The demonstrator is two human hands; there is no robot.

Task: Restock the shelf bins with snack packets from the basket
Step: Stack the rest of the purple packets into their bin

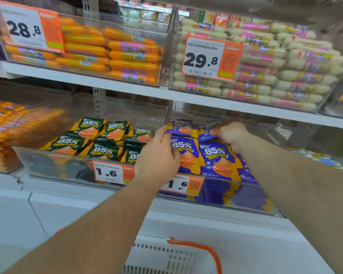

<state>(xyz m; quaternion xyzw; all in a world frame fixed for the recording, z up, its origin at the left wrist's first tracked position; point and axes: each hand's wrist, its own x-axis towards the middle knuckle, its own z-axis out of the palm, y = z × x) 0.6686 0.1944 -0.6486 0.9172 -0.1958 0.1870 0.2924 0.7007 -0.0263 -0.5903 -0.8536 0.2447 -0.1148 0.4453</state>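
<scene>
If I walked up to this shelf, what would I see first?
Probably the two hands reaching into the clear bin of purple snack packets on the lower shelf: the left hand holds the front packets and the right hand grips some farther back. Next to them sit green snack packets, and above hang big price tags, 28.8 and 29.8.
</scene>
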